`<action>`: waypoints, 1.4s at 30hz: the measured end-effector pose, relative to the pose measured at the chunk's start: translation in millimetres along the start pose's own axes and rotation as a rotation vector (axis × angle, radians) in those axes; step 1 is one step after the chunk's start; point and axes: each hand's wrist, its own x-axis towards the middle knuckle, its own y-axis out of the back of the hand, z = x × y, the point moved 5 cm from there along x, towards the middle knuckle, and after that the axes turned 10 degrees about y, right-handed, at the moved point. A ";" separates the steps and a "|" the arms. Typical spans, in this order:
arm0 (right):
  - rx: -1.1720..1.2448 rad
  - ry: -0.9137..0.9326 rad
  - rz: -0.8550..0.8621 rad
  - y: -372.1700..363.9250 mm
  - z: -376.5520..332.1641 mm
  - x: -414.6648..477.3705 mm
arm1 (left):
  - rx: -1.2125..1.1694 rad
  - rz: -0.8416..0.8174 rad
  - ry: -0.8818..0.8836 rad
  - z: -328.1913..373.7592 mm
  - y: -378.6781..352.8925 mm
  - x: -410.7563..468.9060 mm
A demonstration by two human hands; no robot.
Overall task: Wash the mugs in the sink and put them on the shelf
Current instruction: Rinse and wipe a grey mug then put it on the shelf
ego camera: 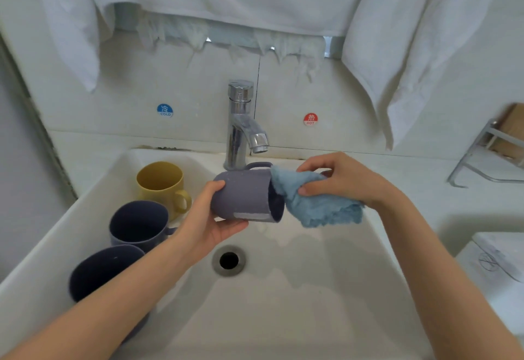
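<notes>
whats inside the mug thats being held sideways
The grey-purple mug, gripped by the left hand, shows only a dark inner wall. The blue cloth in the right hand covers the upper mouth, hiding the rest.

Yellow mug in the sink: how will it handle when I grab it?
The yellow mug looks like matte plastic, so probably rigid and light. It stands upright on the sink's sloping side, so a push might slide or tip it. Droplets on the held grey mug suggest slipperiness.

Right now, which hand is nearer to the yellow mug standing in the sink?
Left. The left hand, gripping the grey mug, is just right of the yellow mug; the right hand, holding the blue cloth, is farther right, beyond the grey mug.
</notes>
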 end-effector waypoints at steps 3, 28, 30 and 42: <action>-0.003 -0.016 0.028 -14.3 7.5 4.9 | -0.069 -0.003 0.000 1.9 1.8 0.5; 0.166 0.109 -0.310 -82.2 18.8 3.2 | 0.314 0.113 0.021 -1.7 1.4 -3.6; 0.439 0.050 -0.328 -82.4 20.9 2.8 | 0.329 0.076 0.013 -3.3 -2.3 -4.3; 0.233 0.155 -0.139 -75.0 13.9 -0.8 | 0.321 -0.067 0.128 -4.6 -7.8 -6.7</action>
